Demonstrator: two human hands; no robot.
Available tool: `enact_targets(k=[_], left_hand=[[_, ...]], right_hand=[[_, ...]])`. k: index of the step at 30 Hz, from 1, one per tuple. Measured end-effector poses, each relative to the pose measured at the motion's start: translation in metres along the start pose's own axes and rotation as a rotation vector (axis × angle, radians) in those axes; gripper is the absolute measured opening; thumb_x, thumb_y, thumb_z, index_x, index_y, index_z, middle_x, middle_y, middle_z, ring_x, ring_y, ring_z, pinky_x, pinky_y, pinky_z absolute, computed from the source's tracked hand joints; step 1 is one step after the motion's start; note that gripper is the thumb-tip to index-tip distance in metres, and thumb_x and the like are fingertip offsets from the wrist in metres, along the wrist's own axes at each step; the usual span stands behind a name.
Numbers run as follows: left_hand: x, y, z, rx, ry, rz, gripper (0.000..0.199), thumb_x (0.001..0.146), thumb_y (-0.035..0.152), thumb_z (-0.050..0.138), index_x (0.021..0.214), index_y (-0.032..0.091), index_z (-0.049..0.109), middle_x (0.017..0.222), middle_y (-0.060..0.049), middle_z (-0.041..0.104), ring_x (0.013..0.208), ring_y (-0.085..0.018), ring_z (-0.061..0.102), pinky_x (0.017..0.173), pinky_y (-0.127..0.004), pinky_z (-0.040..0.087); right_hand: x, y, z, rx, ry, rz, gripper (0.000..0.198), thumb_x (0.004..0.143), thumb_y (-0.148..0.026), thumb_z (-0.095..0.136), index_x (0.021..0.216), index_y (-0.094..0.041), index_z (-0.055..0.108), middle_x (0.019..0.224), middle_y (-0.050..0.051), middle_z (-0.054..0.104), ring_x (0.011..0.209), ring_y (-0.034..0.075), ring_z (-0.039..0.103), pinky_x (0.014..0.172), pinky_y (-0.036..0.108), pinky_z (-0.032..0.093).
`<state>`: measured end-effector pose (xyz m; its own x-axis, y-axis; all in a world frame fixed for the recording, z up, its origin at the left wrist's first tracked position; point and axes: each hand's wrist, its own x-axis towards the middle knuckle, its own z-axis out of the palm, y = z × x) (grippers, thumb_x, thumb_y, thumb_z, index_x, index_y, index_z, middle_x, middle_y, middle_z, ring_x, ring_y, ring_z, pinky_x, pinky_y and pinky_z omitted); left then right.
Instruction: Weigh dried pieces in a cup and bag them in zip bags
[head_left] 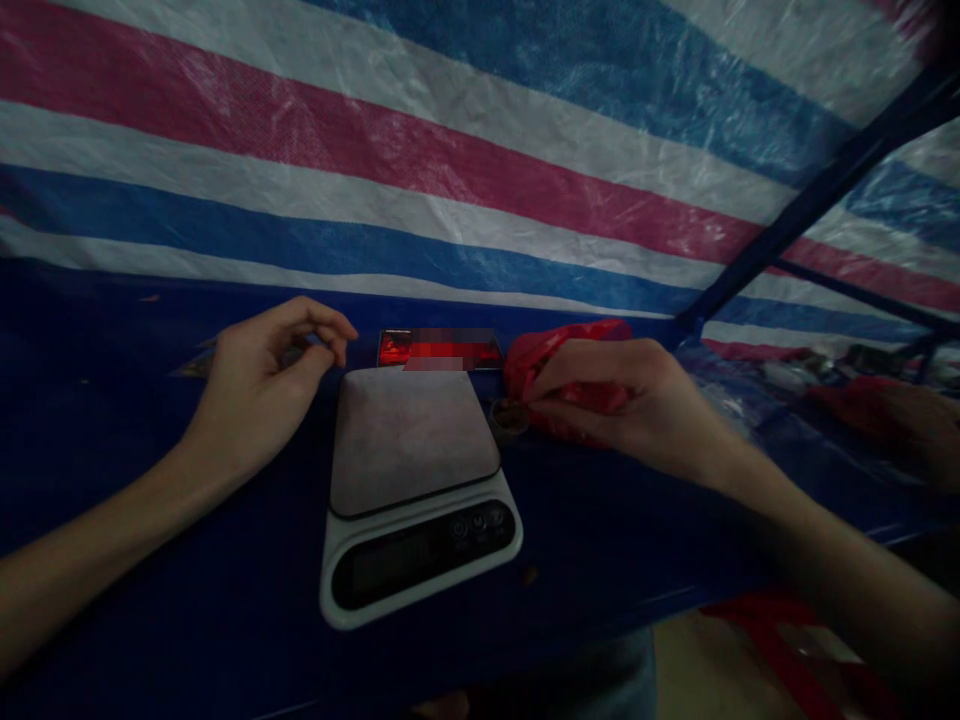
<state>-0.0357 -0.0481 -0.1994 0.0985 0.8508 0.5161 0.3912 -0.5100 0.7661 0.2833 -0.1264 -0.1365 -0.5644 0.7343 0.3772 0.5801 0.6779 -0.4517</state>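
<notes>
So the right hand (615,405) is pinching the red plastic bag (559,365) just right of the kitchen scale (416,490), mid-table (150,600). Left hand (262,385) hovers left of the scale, fingertips pinched together, holding nothing I can make out.

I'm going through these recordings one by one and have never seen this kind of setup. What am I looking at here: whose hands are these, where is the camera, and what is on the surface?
There is no machine here. The single picture comes from a camera worn on a person's head, looking forward and down, so both forearms reaching in from the bottom are that person's own.

The surface is a table covered in dark blue sheeting, with a red, white and blue striped tarp behind it. In the middle lies a small white kitchen scale; its plate is bare and its display dark. Behind it sits a shiny red packet.

The left hand hovers beside the scale, thumb and fingertips pinched; whether it holds anything is too dim to tell. The right hand grips a red plastic bag, with a small round object at its fingertips.
</notes>
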Motion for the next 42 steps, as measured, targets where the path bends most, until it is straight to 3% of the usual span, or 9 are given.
enact_targets(k=[6,12,15,19,21,26,32,38,42], left_hand=[[-0.001,0.004,0.003,-0.014,0.019,-0.002,0.02,0.078,0.015,0.058,0.086,0.028,0.071,0.079,0.0,0.067,0.074,-0.017,0.063,0.07,-0.034,0.046],[-0.003,0.002,0.003,0.002,0.017,-0.052,0.019,0.075,0.017,0.058,0.085,0.029,0.07,0.079,0.001,0.066,0.077,-0.019,0.063,0.076,-0.038,0.049],[-0.001,-0.002,0.003,-0.006,0.01,-0.074,0.019,0.075,0.019,0.058,0.088,0.028,0.069,0.081,0.001,0.066,0.079,-0.019,0.064,0.079,-0.039,0.048],[0.0,-0.004,0.003,-0.004,0.007,-0.09,0.02,0.076,0.016,0.059,0.09,0.022,0.071,0.083,0.001,0.068,0.078,-0.016,0.063,0.077,-0.034,0.045],[0.0,-0.004,0.002,0.002,0.004,-0.095,0.018,0.077,0.016,0.059,0.09,0.02,0.071,0.083,0.0,0.068,0.078,-0.015,0.062,0.076,-0.033,0.044],[0.0,-0.004,0.001,0.007,0.004,-0.096,0.017,0.077,0.018,0.058,0.088,0.022,0.07,0.082,0.0,0.068,0.078,-0.017,0.062,0.076,-0.034,0.045],[-0.002,-0.001,0.0,0.006,0.011,-0.1,0.016,0.075,0.022,0.06,0.083,0.031,0.07,0.086,-0.002,0.07,0.081,-0.025,0.065,0.078,-0.042,0.049],[-0.001,-0.002,0.002,0.023,-0.009,-0.094,0.017,0.074,0.024,0.059,0.084,0.031,0.071,0.082,-0.001,0.069,0.077,-0.024,0.065,0.074,-0.041,0.049],[-0.001,0.0,0.003,0.017,-0.015,-0.088,0.018,0.074,0.025,0.059,0.085,0.034,0.07,0.081,0.0,0.068,0.078,-0.024,0.065,0.077,-0.042,0.05]], right_hand=[[-0.044,-0.028,0.021,0.077,-0.339,0.05,0.021,0.1,-0.027,0.075,0.12,-0.02,0.076,0.105,0.005,0.075,0.092,0.016,0.072,0.078,0.026,0.055],[-0.064,-0.038,0.043,0.017,-0.372,0.042,0.015,0.11,-0.021,0.058,0.11,-0.017,0.072,0.105,0.007,0.072,0.093,0.016,0.068,0.079,0.029,0.051],[-0.059,-0.036,0.037,-0.019,-0.301,0.0,0.013,0.108,-0.019,0.059,0.108,-0.017,0.072,0.102,0.007,0.071,0.089,0.016,0.067,0.077,0.029,0.051],[-0.035,-0.023,0.018,-0.028,0.006,-0.016,0.006,0.104,-0.017,0.067,0.103,-0.018,0.074,0.1,0.005,0.074,0.092,0.017,0.07,0.082,0.028,0.054],[-0.019,-0.011,0.01,-0.043,0.081,-0.002,0.004,0.1,-0.015,0.072,0.099,-0.018,0.074,0.097,0.004,0.075,0.091,0.017,0.071,0.084,0.029,0.055],[0.005,0.019,0.014,-0.051,-0.006,-0.027,0.004,0.095,-0.012,0.076,0.094,-0.016,0.077,0.095,0.005,0.074,0.088,0.018,0.07,0.081,0.03,0.054],[0.008,0.025,0.013,0.091,-0.11,-0.058,0.003,0.097,-0.016,0.077,0.096,-0.015,0.08,0.097,0.007,0.075,0.089,0.017,0.07,0.082,0.03,0.055],[0.003,0.029,0.002,0.125,-0.047,-0.036,0.009,0.1,-0.02,0.073,0.097,-0.016,0.08,0.097,0.007,0.075,0.089,0.017,0.07,0.081,0.032,0.057],[-0.02,0.006,0.014,0.019,0.04,-0.093,0.01,0.101,-0.015,0.069,0.103,-0.016,0.079,0.1,0.008,0.075,0.095,0.018,0.069,0.081,0.031,0.056]])
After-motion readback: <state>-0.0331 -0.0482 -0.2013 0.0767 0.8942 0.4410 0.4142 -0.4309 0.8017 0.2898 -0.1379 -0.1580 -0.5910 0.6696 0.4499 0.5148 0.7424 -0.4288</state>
